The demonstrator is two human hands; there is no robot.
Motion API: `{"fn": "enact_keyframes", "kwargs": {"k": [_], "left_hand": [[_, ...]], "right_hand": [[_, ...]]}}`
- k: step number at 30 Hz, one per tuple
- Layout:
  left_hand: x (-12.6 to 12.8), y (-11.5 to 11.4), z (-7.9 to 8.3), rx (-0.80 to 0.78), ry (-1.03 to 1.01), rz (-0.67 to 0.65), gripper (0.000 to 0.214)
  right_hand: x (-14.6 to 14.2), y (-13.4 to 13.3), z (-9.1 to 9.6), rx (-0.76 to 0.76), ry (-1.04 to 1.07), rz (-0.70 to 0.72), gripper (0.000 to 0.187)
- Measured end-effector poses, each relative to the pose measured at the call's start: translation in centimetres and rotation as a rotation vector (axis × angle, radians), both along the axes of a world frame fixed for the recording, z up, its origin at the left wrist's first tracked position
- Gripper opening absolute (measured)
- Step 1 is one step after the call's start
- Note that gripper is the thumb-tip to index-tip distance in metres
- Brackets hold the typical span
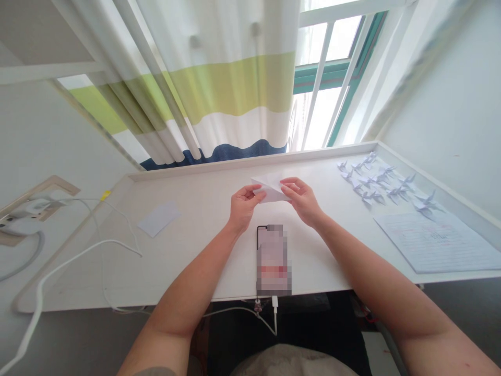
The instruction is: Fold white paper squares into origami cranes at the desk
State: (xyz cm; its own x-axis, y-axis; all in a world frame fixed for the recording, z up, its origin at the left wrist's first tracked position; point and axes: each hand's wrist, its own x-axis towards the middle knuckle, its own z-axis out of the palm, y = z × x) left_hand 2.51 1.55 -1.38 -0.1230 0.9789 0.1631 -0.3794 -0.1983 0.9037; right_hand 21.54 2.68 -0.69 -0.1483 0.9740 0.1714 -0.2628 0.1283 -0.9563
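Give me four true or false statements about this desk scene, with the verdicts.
1. The left hand and right hand both hold a folded white paper sheet. True.
2. A black-edged smartphone lies on the white desk between the forearms. True.
3. White paper cranes sit at the desk's left end. False: they sit at its right end.
4. A lined paper sheet lies under the left hand. False: it lies at the right, near the cranes.

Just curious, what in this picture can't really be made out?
In the head view:
The phone's screen: blurred out.
The lined sheet's writing: too small to read.
The folded white paper: partly hidden by the left hand and right hand.
The paper cranes: some partly hidden by their neighbours.
The white cable: cut off by the bottom-left edge.
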Motion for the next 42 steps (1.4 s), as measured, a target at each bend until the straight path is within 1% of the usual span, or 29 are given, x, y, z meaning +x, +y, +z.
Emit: {"fn": "enact_keyframes", "kwargs": {"k": [2, 5, 8, 12, 15, 19, 24, 28, 30, 32, 35, 38, 42], "left_hand": [[0.0, 0.0, 0.0, 0.010, -0.003, 0.048, 0.042], [0.0, 0.1, 0.0, 0.029, -0.007, 0.088, 0.044], [0.0, 0.0, -0.1, 0.041, -0.005, 0.064, 0.048], [0.0, -0.1, -0.4, 0.031, 0.012, 0.008, 0.058], [0.0, 0.1, -0.6, 0.024, 0.023, 0.018, 0.058], [-0.1, 0.4, -0.7, 0.041, 0.017, 0.079, 0.057], [-0.1, 0.1, -0.2, 0.063, 0.019, 0.049, 0.057], [0.1, -0.2, 0.2, 0.106, 0.039, 0.061, 0.047], [0.1, -0.2, 0.3, 0.119, 0.054, 0.074, 0.040], [0.1, -0.3, 0.3, 0.113, 0.063, 0.075, 0.040], [0.1, -0.4, 0.3, 0.074, 0.050, 0.041, 0.048], [0.2, -0.6, 0.3, 0.040, 0.058, -0.026, 0.056], [0.3, -0.7, 0.2, 0.033, 0.101, -0.055, 0.054]], "right_hand": [[-0.1, -0.1, 0.0, 0.070, -0.047, -0.047, 0.045], [-0.3, -0.2, 0.0, 0.155, -0.120, -0.073, 0.044], [-0.4, -0.3, -0.1, 0.195, -0.153, -0.078, 0.041], [-0.4, -0.2, -0.3, 0.205, -0.172, -0.085, 0.044], [-0.5, 0.0, -0.5, 0.202, -0.153, -0.085, 0.046], [-0.6, 0.2, -0.7, 0.161, -0.071, -0.098, 0.048], [-0.5, 0.3, -0.3, 0.014, 0.114, -0.020, 0.049], [-0.4, 0.4, -0.2, -0.055, 0.209, 0.006, 0.046], [-0.4, 0.5, -0.4, -0.068, 0.234, 0.008, 0.047], [-0.3, 0.7, -0.6, -0.071, 0.251, 0.021, 0.049], [-0.4, 0.8, -0.8, -0.078, 0.257, 0.034, 0.048], [-0.4, 0.7, -0.8, -0.097, 0.260, 0.026, 0.044], [-0.6, 0.5, -0.5, -0.120, 0.251, 0.059, 0.040]]}}
